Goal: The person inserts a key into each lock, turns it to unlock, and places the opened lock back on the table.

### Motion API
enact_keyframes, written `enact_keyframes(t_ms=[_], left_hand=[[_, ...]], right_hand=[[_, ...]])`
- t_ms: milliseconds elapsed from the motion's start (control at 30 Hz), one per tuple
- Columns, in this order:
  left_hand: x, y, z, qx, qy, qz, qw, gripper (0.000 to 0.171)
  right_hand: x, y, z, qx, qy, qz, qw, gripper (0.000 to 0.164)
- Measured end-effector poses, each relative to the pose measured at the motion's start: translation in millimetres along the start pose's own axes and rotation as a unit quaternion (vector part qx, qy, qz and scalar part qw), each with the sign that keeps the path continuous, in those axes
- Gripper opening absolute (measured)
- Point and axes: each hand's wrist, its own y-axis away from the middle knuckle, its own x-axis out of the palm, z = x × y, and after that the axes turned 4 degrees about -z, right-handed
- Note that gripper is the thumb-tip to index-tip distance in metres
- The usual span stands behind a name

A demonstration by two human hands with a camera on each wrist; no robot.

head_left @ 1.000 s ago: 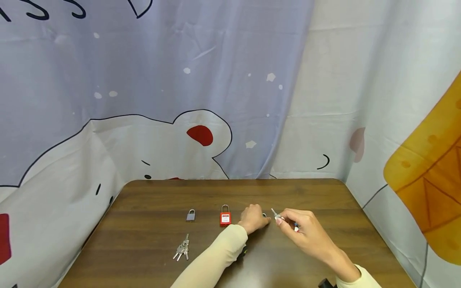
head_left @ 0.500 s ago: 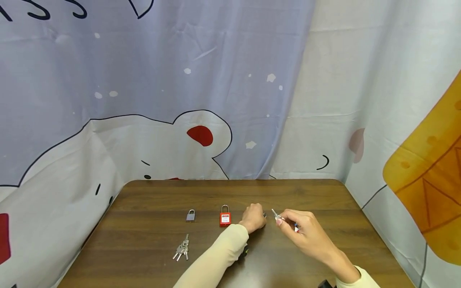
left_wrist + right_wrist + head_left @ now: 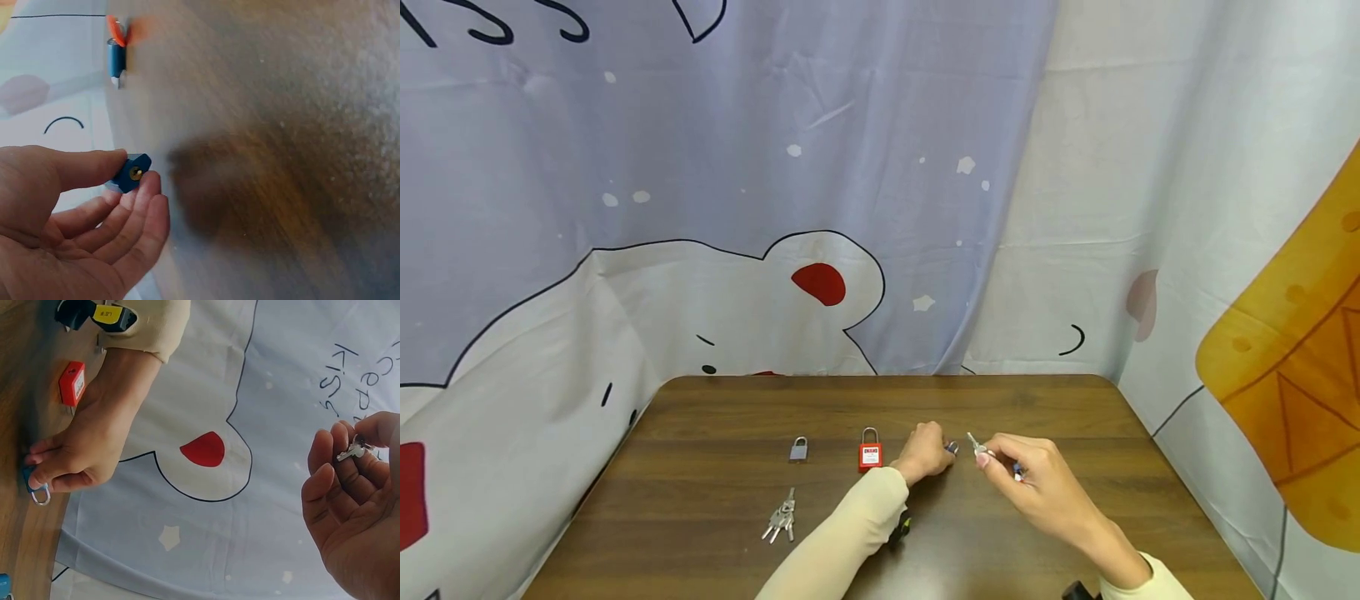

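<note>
My left hand [image 3: 922, 454] pinches a small blue padlock [image 3: 132, 172] between thumb and fingers. Its brass keyhole faces the left wrist camera, while the silver shackle [image 3: 41, 495] shows in the right wrist view. To the right, my right hand [image 3: 1037, 483] holds small silver keys [image 3: 355, 450] above the table, with one key [image 3: 976, 444] pointing up and left from the fingertips. The padlock and the key are close but apart. Behind my right fingers, a blue and red-white thing [image 3: 1018, 472] is mostly hidden.
On the wooden table [image 3: 715, 417] left of my hands stand a red padlock [image 3: 870, 454] and a small grey padlock [image 3: 798, 451]. A bunch of silver keys [image 3: 781, 518] lies nearer the front. A printed curtain [image 3: 700, 167] hangs behind the table.
My left fingers have drawn in around the blue padlock, and more of it now shows past them. The right hand with the keys stays nearly still.
</note>
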Motion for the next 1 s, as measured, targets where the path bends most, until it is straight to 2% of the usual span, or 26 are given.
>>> enact_keyframes(t_ms=[167, 300, 500, 733, 900, 1000], left_hand=[[-12.5, 2.2, 0.3, 0.039, 0.030, -0.035, 0.9982, 0.022], [-26.5, 3.9, -0.2, 0.042, 0.049, -0.052, 0.9965, 0.007], [-51.7, 8.8, -2.0, 0.038, 0.087, -0.080, 0.9923, 0.010], [-83.0, 19.6, -6.8, 0.038, 0.130, -0.104, 0.9852, 0.011], [-104.9, 30.1, -15.5, 0.058, 0.151, -0.133, 0.9778, 0.010], [-116.3, 36.7, -20.9, 0.075, 0.174, -0.149, 0.9704, 0.010]], right_hand=[[1, -1, 1, -0.002, -0.001, -0.003, 1.000, 0.030], [2, -4, 2, -0.010, -0.001, -0.005, 1.000, 0.030], [2, -8, 4, -0.008, -0.005, -0.004, 1.000, 0.030], [5, -12, 7, -0.026, -0.011, -0.014, 1.000, 0.030], [7, -16, 10, -0.038, -0.021, -0.021, 0.999, 0.030], [8, -18, 12, -0.049, -0.024, -0.029, 0.998, 0.030]])
